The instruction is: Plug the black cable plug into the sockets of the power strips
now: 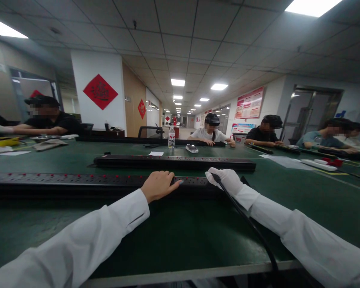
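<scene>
A long black power strip [63,182] with a row of red dots and sockets lies across the green table in front of me. My left hand [159,186] is bare and closed over the strip, its fingers at the far side and its thumb stretched along the top. At the strip's right end is my right hand [226,180], in a white glove, closed round the end of a thick black cable [243,216]. The cable runs down past the table's front edge. The glove hides the cable's tip, so I cannot tell whether it touches a socket.
Behind lies a second black power strip [174,162]. Farther back stand a water bottle [171,138] and a small white device [192,148]. Paper sheets [285,162] and a white strip [318,165] lie to the right. Several people sit round the table [180,240].
</scene>
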Motion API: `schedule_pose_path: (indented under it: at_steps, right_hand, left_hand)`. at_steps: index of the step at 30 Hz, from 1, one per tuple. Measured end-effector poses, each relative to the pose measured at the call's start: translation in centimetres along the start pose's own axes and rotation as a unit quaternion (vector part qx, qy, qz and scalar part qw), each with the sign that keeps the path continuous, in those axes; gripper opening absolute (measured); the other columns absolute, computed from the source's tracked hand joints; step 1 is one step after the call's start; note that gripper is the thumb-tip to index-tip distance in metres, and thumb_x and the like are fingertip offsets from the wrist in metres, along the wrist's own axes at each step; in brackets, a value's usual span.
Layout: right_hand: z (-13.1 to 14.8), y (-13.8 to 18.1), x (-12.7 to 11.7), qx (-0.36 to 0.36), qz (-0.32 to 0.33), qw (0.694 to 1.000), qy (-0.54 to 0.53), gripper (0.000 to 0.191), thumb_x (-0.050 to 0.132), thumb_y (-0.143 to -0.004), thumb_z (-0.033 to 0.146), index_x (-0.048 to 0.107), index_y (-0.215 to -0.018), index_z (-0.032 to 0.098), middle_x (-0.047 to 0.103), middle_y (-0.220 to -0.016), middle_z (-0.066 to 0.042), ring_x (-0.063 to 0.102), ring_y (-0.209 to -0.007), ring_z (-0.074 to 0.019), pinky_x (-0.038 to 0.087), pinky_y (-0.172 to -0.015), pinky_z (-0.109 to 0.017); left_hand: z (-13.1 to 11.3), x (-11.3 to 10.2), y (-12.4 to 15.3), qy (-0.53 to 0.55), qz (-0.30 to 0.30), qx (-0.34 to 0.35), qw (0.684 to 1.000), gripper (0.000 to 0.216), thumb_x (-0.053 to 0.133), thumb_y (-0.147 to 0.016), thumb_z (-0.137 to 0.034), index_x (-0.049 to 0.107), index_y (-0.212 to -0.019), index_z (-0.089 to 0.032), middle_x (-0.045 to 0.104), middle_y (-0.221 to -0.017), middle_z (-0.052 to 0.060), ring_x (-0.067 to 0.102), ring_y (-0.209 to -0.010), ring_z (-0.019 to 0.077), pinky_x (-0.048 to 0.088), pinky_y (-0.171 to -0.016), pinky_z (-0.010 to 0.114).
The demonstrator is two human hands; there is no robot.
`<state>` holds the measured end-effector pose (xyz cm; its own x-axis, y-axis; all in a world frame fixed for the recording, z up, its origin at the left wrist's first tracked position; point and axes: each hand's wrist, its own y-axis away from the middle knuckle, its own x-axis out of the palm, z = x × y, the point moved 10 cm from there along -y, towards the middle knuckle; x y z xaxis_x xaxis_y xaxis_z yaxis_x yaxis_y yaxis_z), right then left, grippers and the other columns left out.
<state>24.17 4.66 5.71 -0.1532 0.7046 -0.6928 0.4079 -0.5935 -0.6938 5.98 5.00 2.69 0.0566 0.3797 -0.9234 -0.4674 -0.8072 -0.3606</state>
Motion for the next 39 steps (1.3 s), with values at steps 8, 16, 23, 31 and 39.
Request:
schedule_pose_path:
  at_steps: [8,16,23,31,39]
  right_hand:
    - [1.0,-0.7,0.8,0.010,0.010,1.000,0.024,0.035,0.033,-0.085,0.045,0.062,-0.079,0.025,0.062,-0.057,0.000,0.053,-0.051,-0.0110,0.021,-0.052,-0.023]
    - [2.2,-0.9,1.5,0.018,0.052,0.998,0.023,0.038,0.030,-0.086,0.049,0.059,-0.082,0.024,0.063,-0.059,-0.001,0.053,-0.053,-0.0117,0.020,-0.052,-0.023]
    - [3.4,-1.3,1.7,0.026,0.040,0.999,0.023,0.041,0.029,-0.086,0.049,0.060,-0.081,0.023,0.062,-0.059,-0.002,0.054,-0.055,-0.0120,0.021,-0.052,-0.023]
    - [3.7,-1.3,1.2,0.029,0.015,0.999,-0.014,0.040,0.031,-0.085,0.051,0.061,-0.080,0.024,0.062,-0.059,-0.001,0.054,-0.055,-0.0110,0.023,-0.052,-0.022]
    - [3.8,-0.8,1.1,0.037,0.002,0.999,-0.017,0.037,0.033,-0.084,0.052,0.059,-0.086,0.027,0.064,-0.065,0.000,0.058,-0.058,-0.0124,0.027,-0.053,-0.021]
  left_hand:
    - [1.5,0.7,0.1,-0.016,-0.007,0.000,1.000,0.056,0.019,-0.087,-0.055,0.057,-0.101,-0.016,0.063,-0.089,0.010,0.059,-0.083,0.0222,0.042,-0.072,0.033]
    - [3.1,1.4,0.5,-0.035,0.007,-0.002,0.999,0.053,0.022,-0.087,-0.053,0.056,-0.104,-0.017,0.063,-0.093,0.010,0.059,-0.088,0.0224,0.042,-0.075,0.032]
    - [4.8,2.0,1.0,-0.034,0.012,-0.008,0.999,0.052,0.021,-0.087,-0.054,0.055,-0.106,-0.019,0.062,-0.099,0.008,0.058,-0.090,0.0217,0.042,-0.077,0.032]
    - [4.9,1.8,1.2,-0.047,0.009,-0.020,0.999,0.048,0.023,-0.088,-0.050,0.053,-0.107,-0.019,0.061,-0.098,0.008,0.057,-0.092,0.0214,0.041,-0.077,0.032]
    - [3.7,1.1,1.7,-0.053,-0.053,0.004,0.997,0.050,0.022,-0.089,-0.050,0.055,-0.103,-0.015,0.061,-0.093,0.010,0.056,-0.090,0.0214,0.041,-0.079,0.032]
